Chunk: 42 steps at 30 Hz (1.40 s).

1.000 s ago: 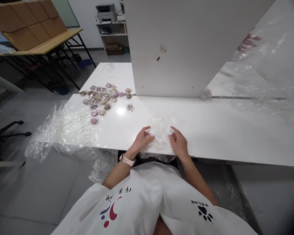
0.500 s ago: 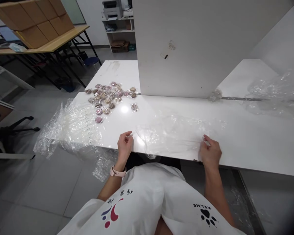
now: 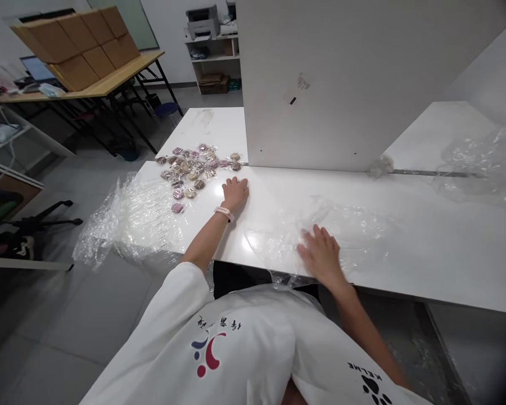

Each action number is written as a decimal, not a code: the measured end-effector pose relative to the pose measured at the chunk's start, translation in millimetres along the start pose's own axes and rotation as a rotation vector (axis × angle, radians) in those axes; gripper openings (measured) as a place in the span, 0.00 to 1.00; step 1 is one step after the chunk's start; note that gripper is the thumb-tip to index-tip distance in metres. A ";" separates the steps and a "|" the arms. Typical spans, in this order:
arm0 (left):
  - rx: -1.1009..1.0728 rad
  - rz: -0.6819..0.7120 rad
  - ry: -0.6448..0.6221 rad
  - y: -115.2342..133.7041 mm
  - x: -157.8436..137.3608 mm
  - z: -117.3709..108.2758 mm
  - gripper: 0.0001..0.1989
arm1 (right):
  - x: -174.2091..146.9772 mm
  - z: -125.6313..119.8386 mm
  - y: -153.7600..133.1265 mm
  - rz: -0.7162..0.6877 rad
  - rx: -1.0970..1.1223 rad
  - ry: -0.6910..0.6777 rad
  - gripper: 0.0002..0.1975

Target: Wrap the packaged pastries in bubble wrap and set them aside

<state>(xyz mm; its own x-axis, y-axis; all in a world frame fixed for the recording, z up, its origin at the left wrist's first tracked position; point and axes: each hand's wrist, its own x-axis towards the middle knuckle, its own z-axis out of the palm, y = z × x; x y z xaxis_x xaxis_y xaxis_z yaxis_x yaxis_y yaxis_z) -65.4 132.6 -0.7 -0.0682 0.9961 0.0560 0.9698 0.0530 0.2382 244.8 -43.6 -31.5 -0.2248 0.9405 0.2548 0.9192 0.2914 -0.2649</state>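
Observation:
My left hand (image 3: 236,193) reaches across the white table (image 3: 438,242), its fingers curled down over the spot where one small wrapped snack lay; that snack is hidden beneath them. To its left lies a loose cluster of small wrapped snacks (image 3: 194,169), pink, cream and brown in clear film. With fingers apart, my right hand (image 3: 320,253) rests over a clear plastic bag (image 3: 354,225) spread flat on the table, holding nothing that I can see. A pink watch band (image 3: 225,212) circles my left wrist.
A stack of clear plastic bags (image 3: 141,219) hangs over the table's left end. An upright white panel (image 3: 312,124) stands along the back. More crumpled film (image 3: 480,163) lies at right, with a small crumpled wad (image 3: 382,166) by the panel. Cardboard boxes (image 3: 88,48) sit on a far desk.
My left hand has moved forward from the table's front edge onto the single snack. My right hand has shifted left, spreading its fingers over the clear bag. The view has shifted slightly.

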 end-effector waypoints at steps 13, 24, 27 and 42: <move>-0.103 0.063 0.032 -16.3 80.9 -10.6 0.15 | 11.0 14.5 -4.2 -0.222 0.174 -0.086 0.23; -0.352 0.048 0.348 26.2 -8.6 -47.5 0.16 | 29.6 12.7 -6.0 -0.082 0.348 -0.111 0.26; -0.538 0.350 0.400 73.4 -82.5 -40.9 0.14 | 36.3 15.8 -6.4 0.021 0.457 -0.061 0.26; -0.292 0.702 -0.266 39.6 -215.0 -21.5 0.42 | -24.9 -28.4 12.4 0.268 0.773 0.201 0.21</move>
<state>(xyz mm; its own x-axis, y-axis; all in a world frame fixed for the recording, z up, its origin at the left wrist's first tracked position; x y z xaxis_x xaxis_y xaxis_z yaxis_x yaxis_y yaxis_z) -17.3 -81.1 17.6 0.6283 0.7755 0.0622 0.6628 -0.5755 0.4791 271.1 -68.3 -14.7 0.0985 0.9673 0.2335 0.4366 0.1689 -0.8837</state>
